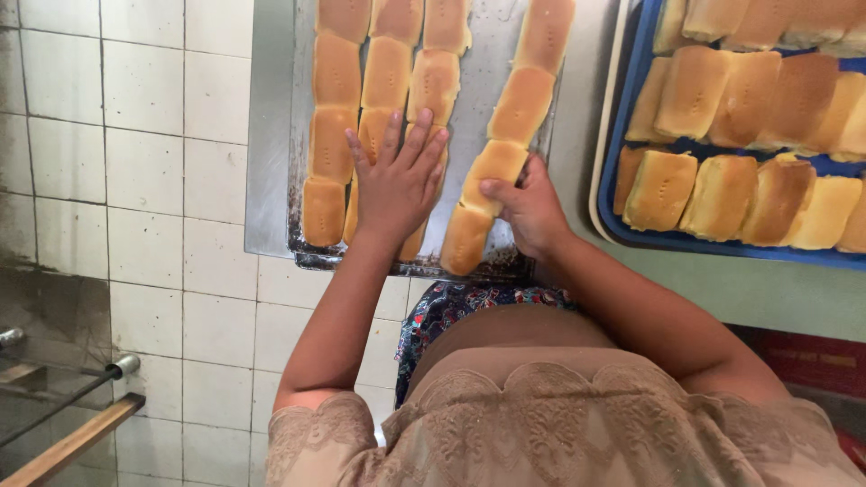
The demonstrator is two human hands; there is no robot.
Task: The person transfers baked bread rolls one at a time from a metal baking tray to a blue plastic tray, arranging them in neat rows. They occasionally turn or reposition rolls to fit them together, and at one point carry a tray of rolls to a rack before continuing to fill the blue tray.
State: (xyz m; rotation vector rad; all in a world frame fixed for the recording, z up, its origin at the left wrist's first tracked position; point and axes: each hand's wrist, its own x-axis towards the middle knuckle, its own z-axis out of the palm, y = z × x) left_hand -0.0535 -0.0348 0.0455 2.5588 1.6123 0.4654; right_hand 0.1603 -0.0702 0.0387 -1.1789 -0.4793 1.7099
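A metal baking tray (483,108) holds several rows of golden oblong bread rolls. My left hand (395,180) lies flat with spread fingers on the near rolls of the middle rows (388,77). My right hand (528,209) grips the side of the rightmost row of rolls (505,135), with thumb and fingers on the two nearest rolls. That row is slanted and stands apart from the others, with bare tray between. The leftmost row (332,135) is untouched.
A blue tray (622,135) full of baked rolls (740,99) sits to the right on the counter (776,293). White tiled floor (135,162) lies to the left. Metal rods and a wooden bar (72,424) are at lower left.
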